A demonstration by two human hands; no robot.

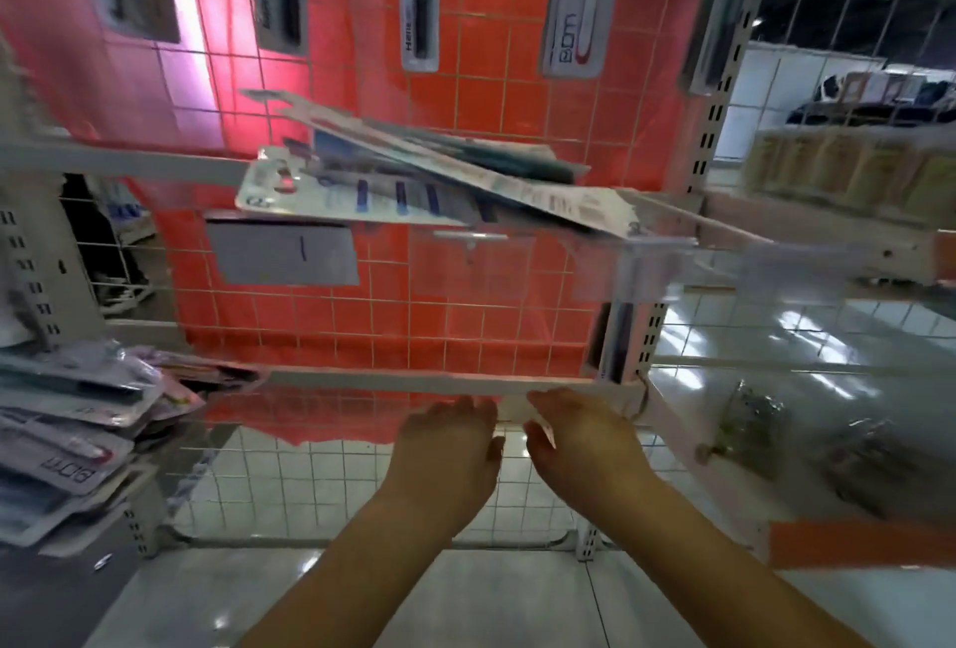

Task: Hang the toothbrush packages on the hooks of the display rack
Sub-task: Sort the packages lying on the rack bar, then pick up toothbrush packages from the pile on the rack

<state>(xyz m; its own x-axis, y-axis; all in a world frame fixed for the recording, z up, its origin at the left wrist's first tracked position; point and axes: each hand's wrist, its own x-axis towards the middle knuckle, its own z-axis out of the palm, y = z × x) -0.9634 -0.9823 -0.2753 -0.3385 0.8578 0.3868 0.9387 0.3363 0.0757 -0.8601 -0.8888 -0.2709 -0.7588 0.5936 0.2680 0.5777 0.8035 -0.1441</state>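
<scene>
1. Below, the left hand and right hand reached side by side, fingers straight, together, holding nothing.
2. Loose toothbrush packages lay farther up; others hung on the display rack.

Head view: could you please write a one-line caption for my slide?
Both hands, left and right, empty below a shelf piled with toothbrush packages; others hang on the rack.
</scene>
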